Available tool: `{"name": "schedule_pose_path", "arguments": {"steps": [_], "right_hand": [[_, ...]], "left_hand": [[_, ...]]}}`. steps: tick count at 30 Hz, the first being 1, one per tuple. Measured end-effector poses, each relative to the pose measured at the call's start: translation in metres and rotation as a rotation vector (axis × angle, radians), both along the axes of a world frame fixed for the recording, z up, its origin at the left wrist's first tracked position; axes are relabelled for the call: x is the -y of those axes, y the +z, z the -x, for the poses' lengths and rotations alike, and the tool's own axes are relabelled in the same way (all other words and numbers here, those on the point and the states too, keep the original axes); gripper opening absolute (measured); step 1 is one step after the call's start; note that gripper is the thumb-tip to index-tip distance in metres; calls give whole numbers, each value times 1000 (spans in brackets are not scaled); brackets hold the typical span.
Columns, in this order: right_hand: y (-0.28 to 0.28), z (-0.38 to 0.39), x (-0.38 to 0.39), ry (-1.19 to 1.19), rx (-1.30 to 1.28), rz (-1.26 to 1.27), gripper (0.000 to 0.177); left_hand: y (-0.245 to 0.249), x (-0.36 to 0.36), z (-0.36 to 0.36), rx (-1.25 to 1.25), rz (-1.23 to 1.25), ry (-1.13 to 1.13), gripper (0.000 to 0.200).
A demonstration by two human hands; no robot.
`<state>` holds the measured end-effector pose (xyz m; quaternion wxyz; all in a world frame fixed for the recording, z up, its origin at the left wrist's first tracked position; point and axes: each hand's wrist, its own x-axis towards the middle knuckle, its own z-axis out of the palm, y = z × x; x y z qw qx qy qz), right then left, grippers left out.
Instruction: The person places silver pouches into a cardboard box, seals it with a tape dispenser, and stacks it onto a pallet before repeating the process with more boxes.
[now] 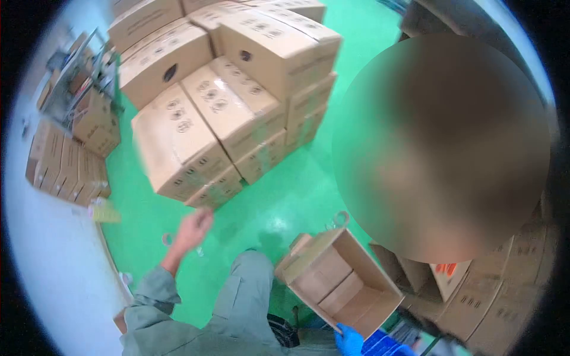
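My bare left hand point(195, 229) is raised over the green floor, just below the near corner of the stacked cartons point(202, 172). It is blurred; its fingers look curled together, and anything inside them is hidden. My right hand point(349, 340), in a blue glove, grips the near edge of an open cardboard box point(332, 252). The box is tilted with its opening towards me, and its inside looks empty. Part of its flap sticks out at the left. A tape roll point(341, 219) lies on the floor beyond the box, and another ring point(167, 239) lies left of my left hand.
A person point(439, 148), blurred out, is close at the right. More cartons point(469, 305) stand below that person. At the left are a shelf cart point(71, 89), upright cartons point(65, 166) and a white wall point(47, 249). A blue item point(389, 344) sits beside my right hand.
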<state>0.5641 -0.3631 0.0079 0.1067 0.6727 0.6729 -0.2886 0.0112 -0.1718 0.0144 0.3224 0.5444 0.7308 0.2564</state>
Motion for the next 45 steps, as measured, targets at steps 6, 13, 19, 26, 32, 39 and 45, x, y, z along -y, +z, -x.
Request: {"name": "schedule_pose_path", "arguments": {"steps": [6, 13, 19, 26, 32, 39, 45], "right_hand": [[75, 17, 4, 79, 102, 175, 31], [228, 180, -97, -295, -367, 300, 38], [192, 233, -172, 67, -244, 353, 42], [152, 269, -269, 93, -252, 257, 45], [146, 293, -392, -426, -779, 246, 56], [157, 304, -690, -674, -999, -218, 75], [67, 308, -804, -811, -1797, -85, 75]], "left_hand": [[-95, 271, 7, 136, 710, -473, 36], [40, 323, 117, 286, 1024, 183, 44], [166, 220, 198, 365, 318, 736, 44], [218, 202, 206, 339, 231, 716, 44], [218, 101, 163, 489, 289, 599, 40], [247, -228, 174, 235, -23, 9, 47], [228, -495, 171, 150, -393, 62, 63]]}}
